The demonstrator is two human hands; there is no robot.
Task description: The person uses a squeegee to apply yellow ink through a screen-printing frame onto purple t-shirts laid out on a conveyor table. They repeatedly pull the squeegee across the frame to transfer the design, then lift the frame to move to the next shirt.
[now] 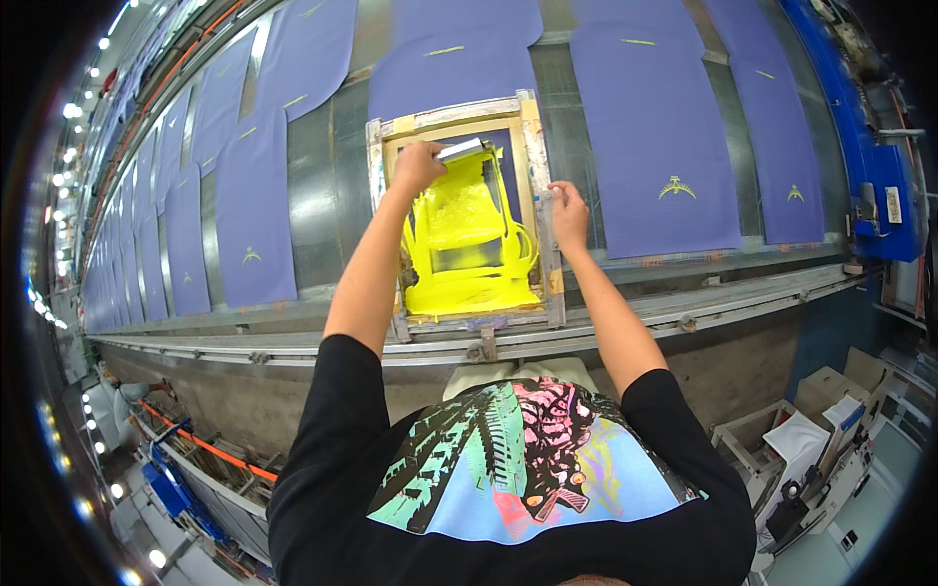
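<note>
A screen printing frame (535, 146) with worn, taped edges lies over a purple fabric panel on the long table. Bright yellow ink (471, 297) is spread across its mesh, thickest along the near end, with a thinner see-through patch in the middle. My left hand (418, 168) is closed round a squeegee (461, 150) at the frame's far end; the blade's lower edge meets the ink. At the frame's right side rail, my right hand (569, 217) has its fingers curled against the edge, gripping it.
Purple fabric panels (655, 127) with small yellow prints lie in rows along the dark table (564, 137). A metal rail (625, 314) runs along its near edge. Blue machinery (884, 200) stands at the right end. Boxes and equipment (826, 396) sit lower right.
</note>
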